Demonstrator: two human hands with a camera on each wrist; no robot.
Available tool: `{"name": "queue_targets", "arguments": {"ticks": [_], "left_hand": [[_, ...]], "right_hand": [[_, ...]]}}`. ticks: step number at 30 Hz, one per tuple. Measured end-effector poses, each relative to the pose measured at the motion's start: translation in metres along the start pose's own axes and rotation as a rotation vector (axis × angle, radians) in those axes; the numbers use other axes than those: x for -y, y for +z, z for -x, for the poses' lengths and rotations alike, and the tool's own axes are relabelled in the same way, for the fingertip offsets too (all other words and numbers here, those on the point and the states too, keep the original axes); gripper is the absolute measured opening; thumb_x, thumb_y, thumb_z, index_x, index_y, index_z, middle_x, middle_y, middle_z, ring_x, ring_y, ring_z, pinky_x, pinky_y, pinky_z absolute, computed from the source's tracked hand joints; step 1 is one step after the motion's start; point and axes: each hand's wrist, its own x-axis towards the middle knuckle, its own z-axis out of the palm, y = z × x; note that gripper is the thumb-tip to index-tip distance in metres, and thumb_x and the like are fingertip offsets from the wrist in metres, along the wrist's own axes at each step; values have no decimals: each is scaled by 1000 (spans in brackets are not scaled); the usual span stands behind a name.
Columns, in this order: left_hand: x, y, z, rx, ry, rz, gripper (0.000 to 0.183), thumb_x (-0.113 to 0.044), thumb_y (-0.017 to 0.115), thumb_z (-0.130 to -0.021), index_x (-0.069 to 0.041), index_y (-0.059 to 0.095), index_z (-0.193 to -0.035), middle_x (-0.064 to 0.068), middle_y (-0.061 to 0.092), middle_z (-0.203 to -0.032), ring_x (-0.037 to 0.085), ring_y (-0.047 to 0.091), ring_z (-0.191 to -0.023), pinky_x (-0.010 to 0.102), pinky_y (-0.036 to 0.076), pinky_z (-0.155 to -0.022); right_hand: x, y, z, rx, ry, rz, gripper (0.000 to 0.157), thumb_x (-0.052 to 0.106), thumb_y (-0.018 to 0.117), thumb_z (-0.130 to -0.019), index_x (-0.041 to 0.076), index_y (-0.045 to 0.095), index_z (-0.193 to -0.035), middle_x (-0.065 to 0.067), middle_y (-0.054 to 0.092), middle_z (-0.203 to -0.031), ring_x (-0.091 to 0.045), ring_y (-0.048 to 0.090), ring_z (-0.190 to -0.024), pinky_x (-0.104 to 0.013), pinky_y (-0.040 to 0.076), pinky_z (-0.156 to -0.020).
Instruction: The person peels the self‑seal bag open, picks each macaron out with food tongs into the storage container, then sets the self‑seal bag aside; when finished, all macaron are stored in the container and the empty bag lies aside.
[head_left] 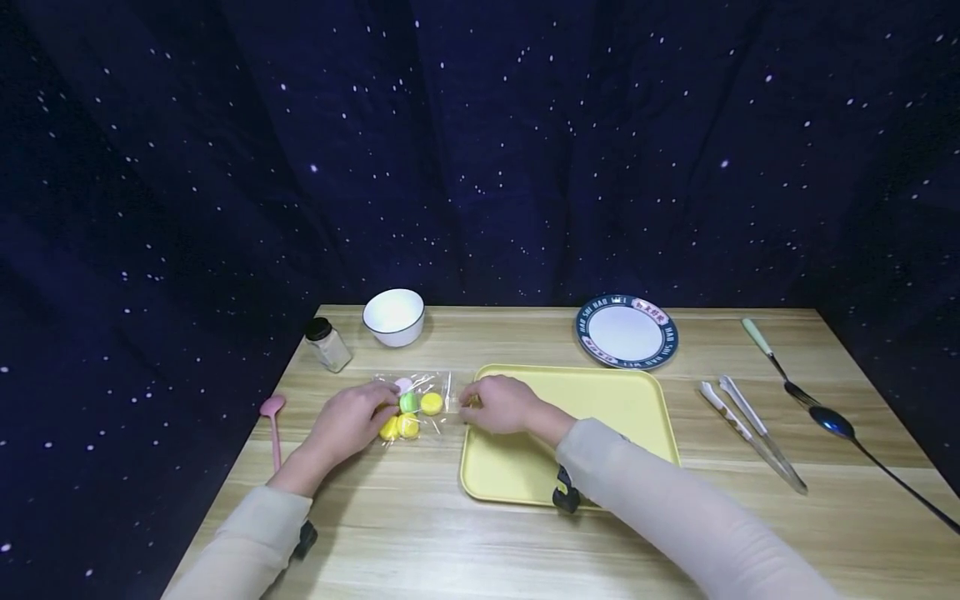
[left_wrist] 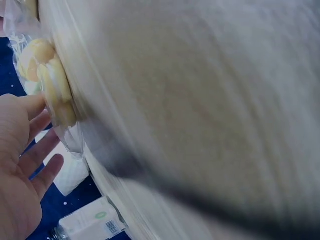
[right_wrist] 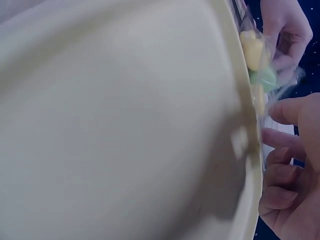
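A clear plastic bag (head_left: 429, 427) of macarons lies on the table between the two hands. Inside are several yellow macarons (head_left: 431, 404), a green one (head_left: 408, 402) and a pale lilac one (head_left: 403, 385). My left hand (head_left: 351, 422) holds the bag's left side, thumb against the film beside the macarons in the left wrist view. At the bag's other end, over the left rim of a yellow tray (head_left: 600, 383), my right hand (head_left: 501, 404) pinches the film between thumb and forefinger. Its other fingers are curled in the right wrist view.
Behind the left hand stand a black-lidded jar (head_left: 330, 346) and a white bowl (head_left: 394, 317). A pink spoon (head_left: 273, 417) lies at the left edge. Beyond the tray is a blue-rimmed plate (head_left: 626, 332). Tongs (head_left: 757, 433), a fork (head_left: 772, 358) and a dark spoon (head_left: 847, 433) lie rightward.
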Motion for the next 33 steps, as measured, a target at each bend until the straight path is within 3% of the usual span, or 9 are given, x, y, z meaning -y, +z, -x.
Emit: {"name": "queue_targets", "arguments": {"ticks": [3, 7, 14, 21, 26, 30, 33], "left_hand": [[0, 1, -2, -15, 27, -9, 12, -19, 69, -87, -15, 70, -99, 3, 65, -117, 22, 61, -108, 41, 49, -91], [0, 0, -3, -35, 61, -15, 6, -17, 63, -91, -14, 66, -94, 3, 64, -114, 23, 63, -100, 41, 51, -86], [2, -3, 1, -58, 6, 7, 4, -19, 58, -94, -18, 57, -98, -3, 59, -109, 18, 61, -86, 38, 52, -75], [4, -3, 3, -90, -17, 11, 5, -20, 58, -94, -20, 56, -98, -4, 58, -109, 16, 60, -84, 37, 50, -72], [1, -6, 2, -87, -34, 15, 4, -20, 58, -94, -20, 56, -97, -4, 59, -109, 17, 60, -85, 38, 50, -73], [0, -7, 2, -81, -28, 13, 4, -20, 58, -94, -20, 56, -98, -4, 59, -108, 17, 61, -88, 38, 51, -74], [-1, -7, 2, -78, -20, 13, 5, -20, 59, -94, -20, 57, -98, -4, 59, -108, 17, 61, -90, 39, 51, -75]], "right_hand": [[5, 2, -3, 11, 17, -6, 28, 39, 60, -92, 20, 70, -110, 9, 68, -101, -6, 58, -81, -29, 48, -75], [8, 4, -6, 30, 49, -24, 27, 39, 60, -91, 21, 69, -110, 10, 68, -98, -6, 58, -73, -28, 48, -72], [8, 5, -9, 28, 105, -80, 34, 38, 61, -91, 15, 66, -116, 4, 68, -109, -6, 58, -73, -30, 49, -78], [8, 5, -11, 98, 115, -289, 20, 34, 65, -89, 17, 71, -97, 9, 68, -88, -9, 60, -73, -28, 49, -72], [12, 4, -9, 179, 123, -430, 18, 33, 64, -89, 16, 71, -93, 7, 69, -84, -10, 61, -83, -32, 48, -81], [17, 5, -11, 152, 179, -509, 24, 28, 66, -89, 9, 68, -102, 2, 69, -88, -13, 61, -87, -35, 48, -86], [19, 8, -14, 105, 222, -561, 25, 23, 67, -87, 4, 67, -104, -3, 68, -89, -15, 61, -83, -34, 49, -80]]}}
